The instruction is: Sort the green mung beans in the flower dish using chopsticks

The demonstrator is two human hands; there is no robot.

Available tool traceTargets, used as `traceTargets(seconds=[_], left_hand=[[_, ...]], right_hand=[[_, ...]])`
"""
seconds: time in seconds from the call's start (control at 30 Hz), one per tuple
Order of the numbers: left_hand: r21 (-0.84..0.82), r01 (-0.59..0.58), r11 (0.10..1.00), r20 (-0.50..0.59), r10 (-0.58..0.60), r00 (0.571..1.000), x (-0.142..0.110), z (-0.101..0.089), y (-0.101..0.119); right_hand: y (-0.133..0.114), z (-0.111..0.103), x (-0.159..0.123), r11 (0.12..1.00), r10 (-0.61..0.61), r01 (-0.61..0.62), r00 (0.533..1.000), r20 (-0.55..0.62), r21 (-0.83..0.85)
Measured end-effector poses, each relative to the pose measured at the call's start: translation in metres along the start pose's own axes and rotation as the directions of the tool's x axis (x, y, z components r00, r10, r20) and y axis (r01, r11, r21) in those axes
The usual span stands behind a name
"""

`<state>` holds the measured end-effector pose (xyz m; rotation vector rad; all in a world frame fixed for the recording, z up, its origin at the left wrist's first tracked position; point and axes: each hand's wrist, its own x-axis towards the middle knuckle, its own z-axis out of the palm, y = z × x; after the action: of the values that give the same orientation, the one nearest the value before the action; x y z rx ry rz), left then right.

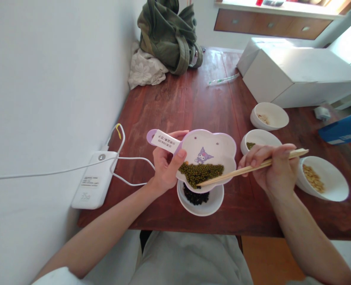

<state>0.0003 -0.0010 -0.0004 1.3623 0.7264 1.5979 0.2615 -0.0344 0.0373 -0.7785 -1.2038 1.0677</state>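
My left hand [165,166] grips the labelled purple handle of a flower-shaped white dish [214,148] with a cartoon print, tilted toward me. A heap of green beans [201,173] lies at its near rim. My right hand [272,164] holds a pair of wooden chopsticks [249,169], their tips resting in the green beans. Under the dish's near edge stands a white bowl [212,204] with dark beans [195,196].
Three more white bowls sit on the wooden table [193,103]: one with pale bits [269,116], one with a few green beans [260,138], one with yellow beans [322,178]. A white power bank with cables [94,180] lies at left, a green bag [171,33] and white boxes [294,71] behind.
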Motion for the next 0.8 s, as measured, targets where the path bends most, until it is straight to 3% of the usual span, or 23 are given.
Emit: traceTargets(seconds=[0.3,0.4,0.8], left_hand=[[0.017,-0.001,1.000,-0.002,0.001,1.000,-0.001,-0.003,-0.001],[0.022,0.008,1.000,-0.003,-0.008,1.000,0.000,-0.003,0.000],[0.002,0.000,1.000,0.007,0.000,1.000,0.001,0.000,0.002]], right_hand=[[-0.003,-0.003,0.003,1.000,-0.003,0.003,1.000,-0.022,0.024],[-0.005,-0.005,0.005,0.999,-0.035,0.035,0.997,-0.062,-0.003],[-0.011,-0.005,-0.003,0.984,-0.120,0.112,0.992,-0.045,-0.141]])
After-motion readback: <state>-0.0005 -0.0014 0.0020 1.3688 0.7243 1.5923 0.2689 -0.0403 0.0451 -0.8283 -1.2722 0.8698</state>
